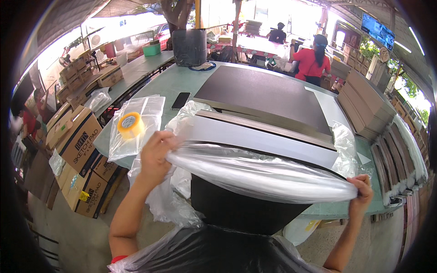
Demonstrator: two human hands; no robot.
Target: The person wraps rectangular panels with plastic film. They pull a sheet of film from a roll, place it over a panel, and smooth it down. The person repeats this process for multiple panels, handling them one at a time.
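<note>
A clear plastic sheet (255,175) is stretched sideways between my two hands, its upper part gathered into folds. At its left end, my left hand (157,152) is closed on the plastic. My right hand (362,186) grips the other end near the table's right side. Behind and below the plastic is a large black board (246,200), tilted toward me, with more plastic over its lower part. Just beyond lies a thick stack of boards (268,141) with pale edges, and past it a flat dark board stack (264,93).
On the table (182,75) at left are clear plastic bags (154,109), a yellow tape roll (130,125) and a black phone (181,101). A black bin (189,48) stands behind. Cartons (82,141) are stacked left, cardboard sheets (364,102) right. A person in red (312,61) works beyond.
</note>
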